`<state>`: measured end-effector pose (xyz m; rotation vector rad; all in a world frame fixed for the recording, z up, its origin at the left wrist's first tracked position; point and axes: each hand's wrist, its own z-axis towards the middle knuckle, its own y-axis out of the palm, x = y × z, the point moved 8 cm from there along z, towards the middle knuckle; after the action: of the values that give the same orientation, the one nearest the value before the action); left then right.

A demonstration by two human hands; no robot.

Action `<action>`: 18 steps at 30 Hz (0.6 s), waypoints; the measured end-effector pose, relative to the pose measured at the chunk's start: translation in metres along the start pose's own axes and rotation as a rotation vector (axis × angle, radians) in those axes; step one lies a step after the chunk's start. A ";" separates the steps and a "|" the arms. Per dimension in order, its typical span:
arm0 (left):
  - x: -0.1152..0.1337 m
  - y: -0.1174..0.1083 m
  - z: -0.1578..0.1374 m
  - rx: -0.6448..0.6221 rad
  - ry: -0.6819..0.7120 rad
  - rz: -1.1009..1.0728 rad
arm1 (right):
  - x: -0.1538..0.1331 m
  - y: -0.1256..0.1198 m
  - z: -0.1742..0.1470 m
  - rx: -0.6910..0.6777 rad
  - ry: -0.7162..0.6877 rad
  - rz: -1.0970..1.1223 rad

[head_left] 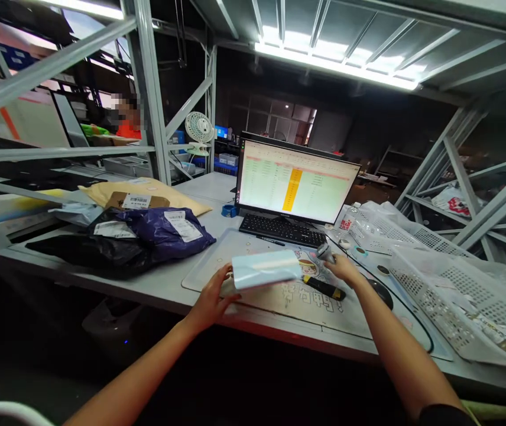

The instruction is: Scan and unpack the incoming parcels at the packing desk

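My left hand grips a flat, light blue box by its left end, holding it tilted over the desk mat. Closed around a grey handheld barcode scanner, my right hand is just in front of the keyboard's right end. Its fingers are partly hidden. Between the two hands a black and yellow utility knife lies on the mat. A black mouse sits to the right of my right wrist, beside a black cable.
Bagged parcels are piled on the left. Behind the mat stand a keyboard and a monitor displaying a spreadsheet. White perforated baskets line the right side. Metal shelf posts frame the desk, and a small fan is at the back.
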<state>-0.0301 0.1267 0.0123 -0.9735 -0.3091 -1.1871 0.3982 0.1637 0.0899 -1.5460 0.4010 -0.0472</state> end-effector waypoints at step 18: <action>-0.041 -0.002 0.018 0.017 -0.413 0.358 | -0.061 0.061 0.086 0.004 -0.002 -0.009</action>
<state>-0.0433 0.1664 -0.0036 -1.2005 -0.4489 -0.6526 0.3517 0.2651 0.0413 -1.5433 0.3921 -0.0532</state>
